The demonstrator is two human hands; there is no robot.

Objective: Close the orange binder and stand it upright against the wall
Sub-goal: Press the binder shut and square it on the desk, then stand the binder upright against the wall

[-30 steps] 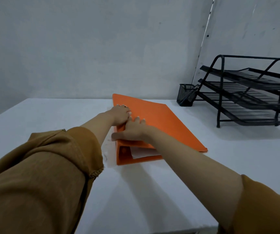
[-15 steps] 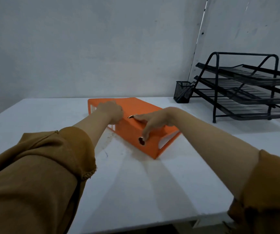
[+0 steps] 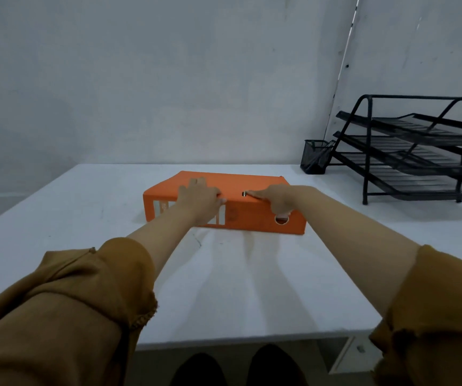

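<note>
The orange binder [image 3: 241,183] lies flat and closed on the white table [image 3: 71,218], its spine with the round finger hole turned toward me. My left hand [image 3: 200,197] rests on the spine's left half, fingers over the top cover's edge. My right hand [image 3: 275,199] grips the spine's right half near the hole, a finger stretched along the top edge. The grey wall [image 3: 168,79] rises behind the table's far edge, a short gap beyond the binder.
A black three-tier wire tray rack [image 3: 419,151] stands at the back right. A black mesh pen cup [image 3: 316,157] sits beside it near the wall corner. The table's near edge runs just in front of my knees.
The binder has turned on the table: its spine, which pointed diagonally to the right before, now faces me squarely. Both hands moved with it onto the spine.
</note>
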